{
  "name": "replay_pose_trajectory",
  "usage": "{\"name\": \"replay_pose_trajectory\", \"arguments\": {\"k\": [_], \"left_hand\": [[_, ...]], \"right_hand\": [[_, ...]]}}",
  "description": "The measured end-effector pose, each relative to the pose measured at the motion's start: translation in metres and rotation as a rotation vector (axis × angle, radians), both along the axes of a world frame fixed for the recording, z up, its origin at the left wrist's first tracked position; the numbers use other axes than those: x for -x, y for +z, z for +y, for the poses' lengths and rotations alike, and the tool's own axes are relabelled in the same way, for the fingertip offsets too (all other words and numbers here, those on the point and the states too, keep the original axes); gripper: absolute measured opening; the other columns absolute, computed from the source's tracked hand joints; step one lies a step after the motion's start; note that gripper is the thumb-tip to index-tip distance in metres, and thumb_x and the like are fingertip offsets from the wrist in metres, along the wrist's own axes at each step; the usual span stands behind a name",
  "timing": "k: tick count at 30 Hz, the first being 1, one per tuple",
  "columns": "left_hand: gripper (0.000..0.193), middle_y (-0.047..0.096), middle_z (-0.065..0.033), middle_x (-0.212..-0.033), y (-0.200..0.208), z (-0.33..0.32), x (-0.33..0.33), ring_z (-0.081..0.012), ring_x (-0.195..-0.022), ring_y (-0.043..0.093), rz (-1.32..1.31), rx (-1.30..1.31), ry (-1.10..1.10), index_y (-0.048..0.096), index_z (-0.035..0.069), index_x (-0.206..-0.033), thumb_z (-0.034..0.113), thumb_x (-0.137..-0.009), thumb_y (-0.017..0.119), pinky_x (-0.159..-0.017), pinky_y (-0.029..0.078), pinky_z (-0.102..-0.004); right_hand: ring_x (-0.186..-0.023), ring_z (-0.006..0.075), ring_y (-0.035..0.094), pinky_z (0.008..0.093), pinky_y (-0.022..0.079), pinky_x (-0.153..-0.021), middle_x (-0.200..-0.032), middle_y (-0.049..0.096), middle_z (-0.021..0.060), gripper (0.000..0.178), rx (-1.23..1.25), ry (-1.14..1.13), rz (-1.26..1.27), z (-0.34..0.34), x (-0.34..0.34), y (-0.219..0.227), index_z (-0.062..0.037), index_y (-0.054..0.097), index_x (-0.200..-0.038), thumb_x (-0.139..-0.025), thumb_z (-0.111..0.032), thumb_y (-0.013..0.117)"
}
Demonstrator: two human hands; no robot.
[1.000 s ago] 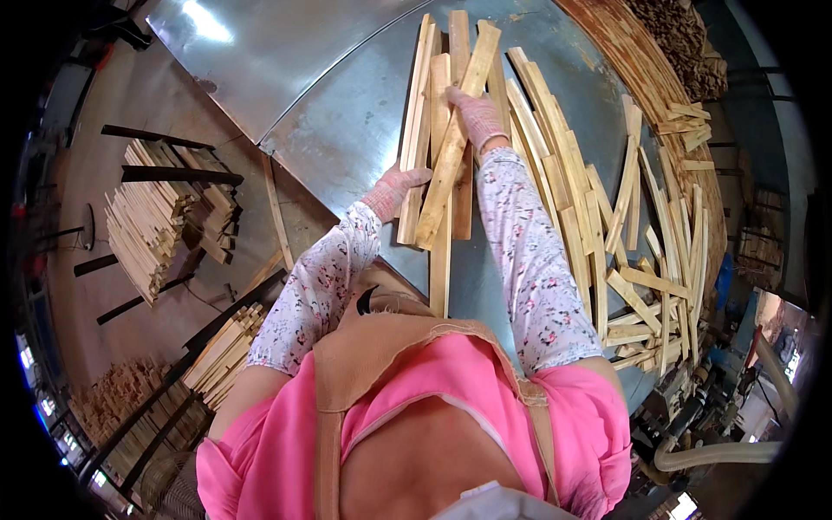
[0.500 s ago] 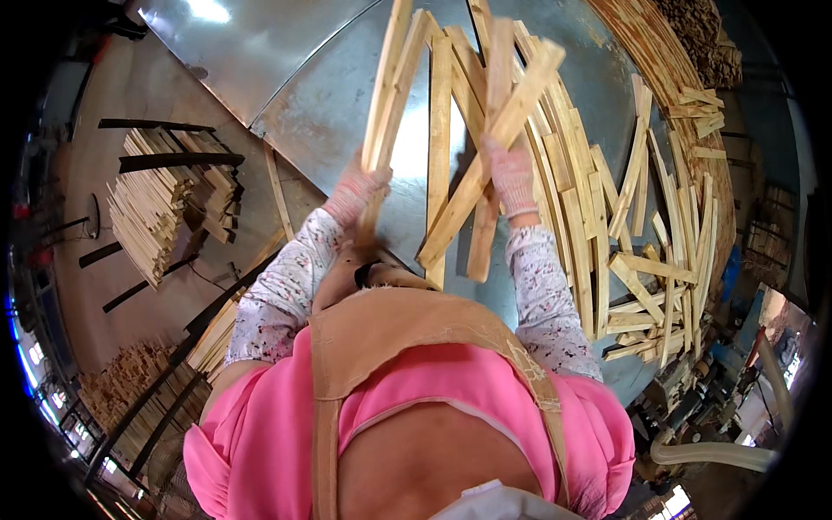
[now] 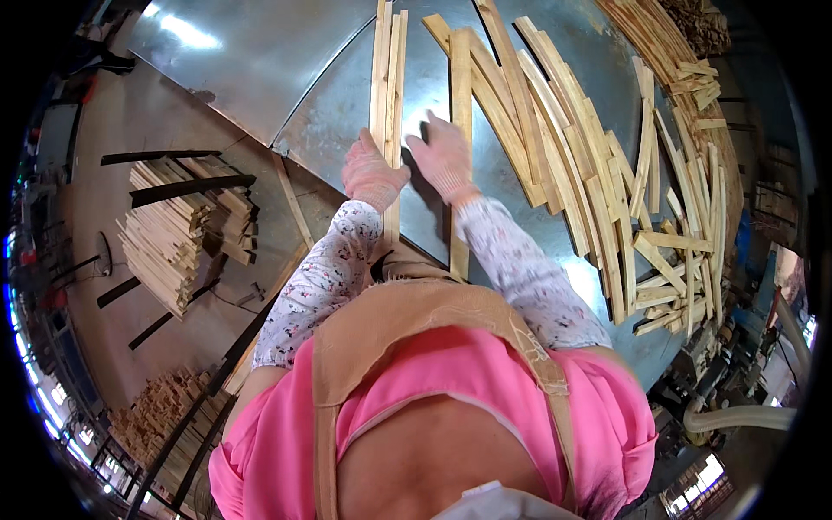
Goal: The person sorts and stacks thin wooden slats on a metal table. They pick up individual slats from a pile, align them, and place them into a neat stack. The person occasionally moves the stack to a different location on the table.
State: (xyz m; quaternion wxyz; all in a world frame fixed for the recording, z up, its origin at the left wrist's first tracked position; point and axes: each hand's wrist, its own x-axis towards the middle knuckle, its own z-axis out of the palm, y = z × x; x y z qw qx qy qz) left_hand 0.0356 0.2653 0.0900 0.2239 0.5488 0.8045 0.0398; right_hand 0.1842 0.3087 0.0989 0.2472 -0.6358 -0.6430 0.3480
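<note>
My left hand, in a pale pink knit glove, is closed round the side of a small bundle of wooden strips. The strips stand nearly lengthwise in front of me at the edge of the metal table. Beside them my right hand, gloved alike, has its fingers apart and holds nothing. Its fingertips point toward the bundle, and its wrist passes over a single wooden strip. Further right, a few strips lie at a slant across one another.
A curved row of wooden strips covers the table's right part, with a jumble of short pieces beyond. At left, stacked strips rest on a rack with dark bars. More bundled wood stands at the lower left.
My right hand has let go of the crossed strips it held and moved left toward the bundle. The bundle at my left hand now stands straighter, its strips closer together.
</note>
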Motion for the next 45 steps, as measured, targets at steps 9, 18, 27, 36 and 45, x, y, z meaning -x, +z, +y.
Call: {"name": "replay_pose_trajectory", "arguments": {"k": [9,18,27,36,45], "left_hand": [[0.111,0.052,-0.0265,-0.157,0.027,0.049,0.053,-0.0400,-0.145,0.052,-0.320,-0.186,-0.129,0.037,-0.002,-0.162,0.051,-0.080,0.090,-0.121,0.042,-0.0497],[0.036,0.074,-0.0083,-0.095,-0.011,0.118,0.131,-0.0186,-0.077,0.071,-1.218,-0.284,0.233,0.071,0.006,-0.113,0.042,-0.107,0.070,-0.067,0.059,-0.0343],[0.086,0.063,-0.0313,-0.145,-0.012,0.124,0.201,-0.0388,-0.135,0.063,-0.106,-0.412,-0.029,0.058,-0.009,-0.146,0.055,-0.091,0.078,-0.116,0.048,-0.0454],[0.107,0.025,-0.0249,-0.174,0.007,0.044,0.032,-0.0448,-0.153,0.041,-0.092,0.042,-0.270,0.031,0.012,-0.169,0.037,-0.081,0.087,-0.124,0.043,-0.0473],[0.085,0.045,-0.0229,-0.166,-0.005,0.061,0.037,-0.0382,-0.150,0.048,-0.183,-0.258,-0.339,0.045,0.007,-0.164,0.037,-0.092,0.078,-0.124,0.041,-0.0441]], "right_hand": [[-0.128,0.0462,0.060,0.0502,0.049,-0.112,-0.137,0.062,0.0280,0.073,-0.058,-0.335,-0.140,-0.057,-0.039,-0.038,-0.0003,0.056,-0.148,-0.087,-0.030,0.080],[-0.132,0.0421,0.061,0.0481,0.047,-0.115,-0.141,0.065,0.0267,0.075,-0.157,0.006,-0.228,0.011,-0.010,0.029,-0.0011,0.055,-0.153,-0.095,-0.045,0.074],[-0.142,0.0483,0.050,0.0576,0.045,-0.115,-0.151,0.054,0.0287,0.088,-0.149,-0.068,-0.795,0.008,-0.174,-0.044,-0.0161,0.046,-0.158,-0.088,-0.058,0.080],[-0.112,0.0381,0.073,0.0459,0.057,-0.101,-0.119,0.077,0.0238,0.062,-0.131,-0.316,-0.571,0.063,-0.202,-0.036,-0.0071,0.066,-0.143,-0.093,-0.041,0.077],[-0.088,0.0198,0.076,0.0317,0.063,-0.083,-0.109,0.079,0.0149,0.054,0.451,-0.369,0.867,-0.031,-0.091,0.011,0.0113,0.057,-0.145,-0.111,-0.030,0.056]]}}
